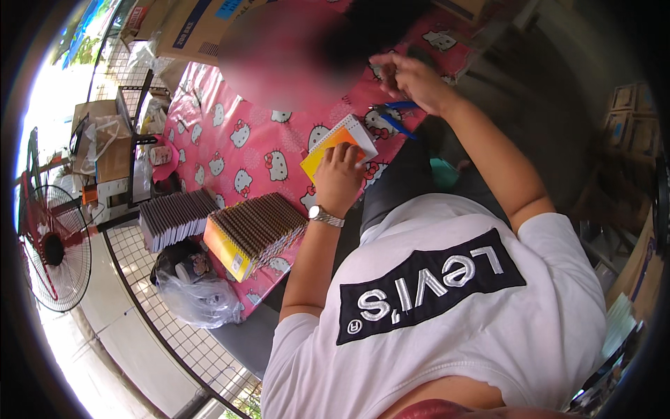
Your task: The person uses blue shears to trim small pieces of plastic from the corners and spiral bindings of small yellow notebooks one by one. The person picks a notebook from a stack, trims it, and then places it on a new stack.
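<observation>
A: Start at the grip. What has the notebook?

B: The left hand (pixel 340 165) lies on the yellow-and-orange ring-bound paper notebook (pixel 319 159), fingers bent down onto its cover. The thumb is hidden, so I can't tell whether it pinches or merely presses.

A: And the right hand (pixel 412 78)?

B: It's up off the notebook, beyond the table's right edge or just over it, index finger reaching out and the others partly curled. Whether something small sits in those fingers, I can't tell.

A: How would you work from there?

B: I take this as a steadying step. I'd spread the left fingers, press flat, and keep them off the rings so the wire isn't bent.

A: Anything near to mind?

B: The pair of slim blue tool handles (pixel 401 105) beside the notebook, below the right hand. I'd keep the cover's corner off them.

A: Farther out?

B: The notebook lies on the glossy pink tablecloth with white cartoon cats (pixel 259 142), which could let it slide, so the pressure should go straight down. Toward the left stand the brown-ringed stack of yellow-covered notebooks (pixel 255 227) and the dark-edged stack of bound paper (pixel 178 218); I'd keep the left elbow clear of both.
</observation>
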`<act>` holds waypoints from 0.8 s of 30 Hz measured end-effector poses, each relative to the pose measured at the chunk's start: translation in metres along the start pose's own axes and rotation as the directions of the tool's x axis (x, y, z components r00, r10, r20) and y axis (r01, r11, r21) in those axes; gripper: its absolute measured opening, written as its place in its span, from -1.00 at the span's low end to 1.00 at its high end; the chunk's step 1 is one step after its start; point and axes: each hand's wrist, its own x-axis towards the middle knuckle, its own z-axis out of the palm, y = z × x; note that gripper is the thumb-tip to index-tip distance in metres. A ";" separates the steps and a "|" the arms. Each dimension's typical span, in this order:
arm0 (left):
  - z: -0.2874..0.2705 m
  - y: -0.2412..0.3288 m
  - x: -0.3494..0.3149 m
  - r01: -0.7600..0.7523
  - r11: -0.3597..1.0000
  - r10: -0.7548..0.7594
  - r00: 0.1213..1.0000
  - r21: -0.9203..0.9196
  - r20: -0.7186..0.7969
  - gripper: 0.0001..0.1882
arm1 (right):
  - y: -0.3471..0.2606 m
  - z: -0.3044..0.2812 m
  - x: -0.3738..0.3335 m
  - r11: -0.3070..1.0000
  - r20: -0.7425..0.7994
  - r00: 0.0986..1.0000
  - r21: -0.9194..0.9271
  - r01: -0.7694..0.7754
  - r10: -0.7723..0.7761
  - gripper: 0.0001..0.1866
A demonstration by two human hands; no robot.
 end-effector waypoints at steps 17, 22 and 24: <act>0.008 -0.024 0.000 -0.060 0.984 0.014 0.964 -0.168 -0.265 -0.76 | 0.065 0.046 -0.050 0.940 -0.138 0.942 -0.111 -0.322 0.306 -0.73; 0.025 -0.006 -0.014 -0.004 0.989 -0.072 0.860 -0.149 -0.505 -0.68 | 0.071 0.047 -0.040 0.945 -0.220 0.951 -0.197 -0.262 0.218 -0.69; 0.026 0.003 -0.026 0.004 0.994 -0.060 0.862 -0.112 -0.504 -0.65 | 0.059 0.053 -0.047 0.911 -0.140 0.925 -0.175 -0.375 0.354 -0.67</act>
